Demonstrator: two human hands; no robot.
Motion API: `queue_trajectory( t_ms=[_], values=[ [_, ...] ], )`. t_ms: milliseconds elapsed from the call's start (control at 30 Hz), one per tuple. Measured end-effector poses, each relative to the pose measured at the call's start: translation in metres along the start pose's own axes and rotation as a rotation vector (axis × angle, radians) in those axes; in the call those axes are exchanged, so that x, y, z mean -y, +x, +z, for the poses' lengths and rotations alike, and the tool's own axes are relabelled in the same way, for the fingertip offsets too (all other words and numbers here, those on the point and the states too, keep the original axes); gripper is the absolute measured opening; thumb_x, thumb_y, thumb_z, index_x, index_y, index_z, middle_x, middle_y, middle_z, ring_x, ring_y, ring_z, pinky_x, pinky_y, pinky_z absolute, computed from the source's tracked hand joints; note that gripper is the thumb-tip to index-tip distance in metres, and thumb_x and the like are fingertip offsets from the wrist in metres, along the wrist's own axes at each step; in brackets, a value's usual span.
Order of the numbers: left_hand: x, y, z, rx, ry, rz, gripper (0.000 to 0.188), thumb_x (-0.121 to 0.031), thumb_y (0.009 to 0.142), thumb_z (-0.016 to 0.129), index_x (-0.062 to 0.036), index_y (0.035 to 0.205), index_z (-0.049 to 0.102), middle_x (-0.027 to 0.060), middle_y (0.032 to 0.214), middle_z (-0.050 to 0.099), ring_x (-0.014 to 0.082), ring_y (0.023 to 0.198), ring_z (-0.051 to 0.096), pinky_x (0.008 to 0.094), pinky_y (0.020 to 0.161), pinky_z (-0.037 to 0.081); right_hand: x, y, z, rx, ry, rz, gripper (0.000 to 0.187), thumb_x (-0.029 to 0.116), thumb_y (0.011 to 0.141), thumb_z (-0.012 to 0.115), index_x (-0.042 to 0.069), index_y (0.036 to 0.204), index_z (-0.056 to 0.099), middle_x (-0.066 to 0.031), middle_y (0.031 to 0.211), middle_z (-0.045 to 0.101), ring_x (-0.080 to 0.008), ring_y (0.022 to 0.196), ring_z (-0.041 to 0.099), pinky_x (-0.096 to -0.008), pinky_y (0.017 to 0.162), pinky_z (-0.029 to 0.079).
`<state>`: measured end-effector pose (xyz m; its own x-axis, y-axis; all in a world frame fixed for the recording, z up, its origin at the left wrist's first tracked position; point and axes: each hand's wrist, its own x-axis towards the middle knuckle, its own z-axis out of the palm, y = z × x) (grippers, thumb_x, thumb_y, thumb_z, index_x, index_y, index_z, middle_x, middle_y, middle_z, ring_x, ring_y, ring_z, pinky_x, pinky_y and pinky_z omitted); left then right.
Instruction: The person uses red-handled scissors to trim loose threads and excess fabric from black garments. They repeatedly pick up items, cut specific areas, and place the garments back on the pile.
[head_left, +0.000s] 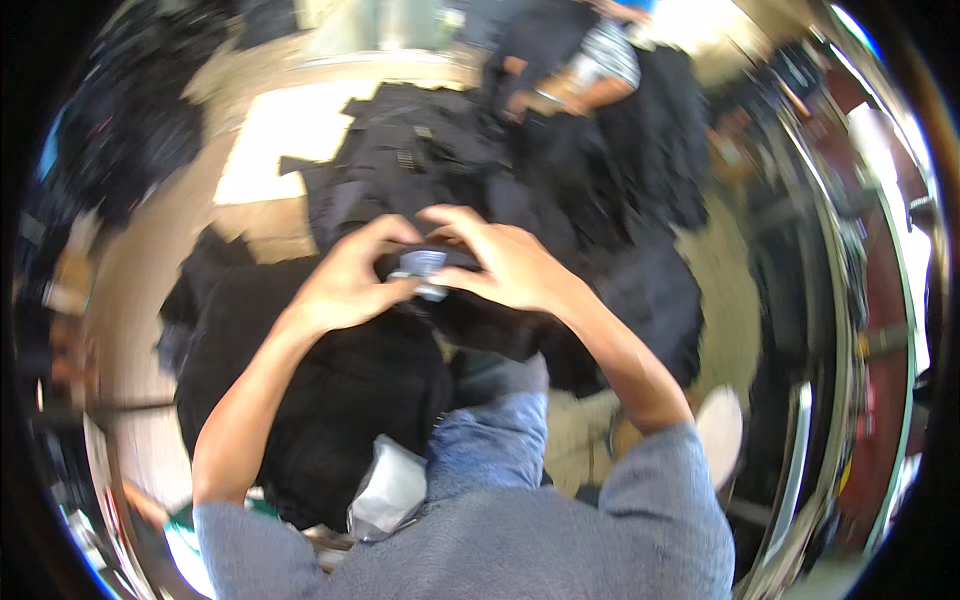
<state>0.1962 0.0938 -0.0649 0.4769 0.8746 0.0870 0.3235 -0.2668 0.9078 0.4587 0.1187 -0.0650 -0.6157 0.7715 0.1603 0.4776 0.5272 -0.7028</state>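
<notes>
My left hand [355, 275] and my right hand [505, 262] come together in the middle, both closed on a black garment [500, 325]. Between my thumbs shows a small pale blue-and-white label [423, 264] on the cloth. Part of the garment hangs below my right hand, and the fingers behind the cloth are partly hidden. Under my left forearm lies a large heap of black cloth [320, 400]. Motion blurs the picture, so the label's details cannot be made out.
Ahead, a pile of black garments [420, 150] covers the table beside a bright white sheet [265, 140]. Across from me, another person's arm [600, 90] reaches over dark cloth. A whitish packet [390, 490] lies by my lap. More dark clothing [130, 120] is heaped at far left.
</notes>
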Motion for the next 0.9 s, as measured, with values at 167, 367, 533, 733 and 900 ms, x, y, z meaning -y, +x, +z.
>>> queue_trajectory(
  t_ms=[167,367,533,733,900],
  values=[
    [-0.043,-0.002,-0.015,-0.048,0.413,0.154,0.059,-0.008,0.09,0.088,-0.0058,0.146,0.069,0.0169,0.142,0.075,0.0356,0.138,0.068,0.0458,0.12,0.05,-0.04,-0.017,-0.03,-0.255,-0.122,0.213,0.041,0.042,0.112,0.062,0.008,0.131,0.074,-0.0254,0.118,0.079,-0.0466,0.116,0.075,-0.0565,0.103,0.058],
    [-0.056,-0.048,-0.093,-0.229,0.177,0.053,0.022,-0.002,0.115,0.056,0.0035,0.131,0.071,0.0025,0.099,0.067,0.0083,0.101,0.065,0.0261,0.092,0.05,-0.129,-0.055,-0.219,-0.889,-0.599,0.286,0.051,0.047,0.116,0.057,-0.002,0.112,0.073,-0.0309,0.106,0.076,-0.0508,0.104,0.074,-0.0561,0.09,0.058],
    [-0.029,-0.095,-0.139,-0.39,0.333,-0.047,0.023,-0.004,0.115,0.058,0.0028,0.133,0.07,0.0018,0.104,0.065,0.0078,0.096,0.059,0.0249,0.091,0.049,-0.122,-0.127,-0.433,-1.037,-0.877,0.386,0.065,0.057,0.115,0.057,-0.001,0.141,0.073,-0.0332,0.138,0.073,-0.0503,0.131,0.068,-0.051,0.113,0.051],
    [0.015,-0.176,-0.152,-0.389,0.329,-0.295,0.024,-0.013,0.114,0.063,0.0004,0.131,0.073,0.0051,0.109,0.07,0.0133,0.103,0.066,0.032,0.1,0.053,-0.044,-0.21,-0.528,-1.182,-1.461,0.422,0.059,0.062,0.115,0.049,0.015,0.141,0.072,-0.0282,0.116,0.079,-0.051,0.114,0.075,-0.0577,0.095,0.057],
    [-0.004,-0.211,-0.138,-0.402,0.453,-0.444,0.029,-0.007,0.105,0.07,-0.0048,0.133,0.075,0.0106,0.119,0.076,0.0222,0.111,0.072,0.0422,0.109,0.054,-0.023,-0.249,-0.487,-1.093,-1.673,0.476,0.046,0.055,0.117,0.049,0.026,0.146,0.068,-0.0257,0.093,0.08,-0.0486,0.091,0.079,-0.0578,0.078,0.06]
  ],
)
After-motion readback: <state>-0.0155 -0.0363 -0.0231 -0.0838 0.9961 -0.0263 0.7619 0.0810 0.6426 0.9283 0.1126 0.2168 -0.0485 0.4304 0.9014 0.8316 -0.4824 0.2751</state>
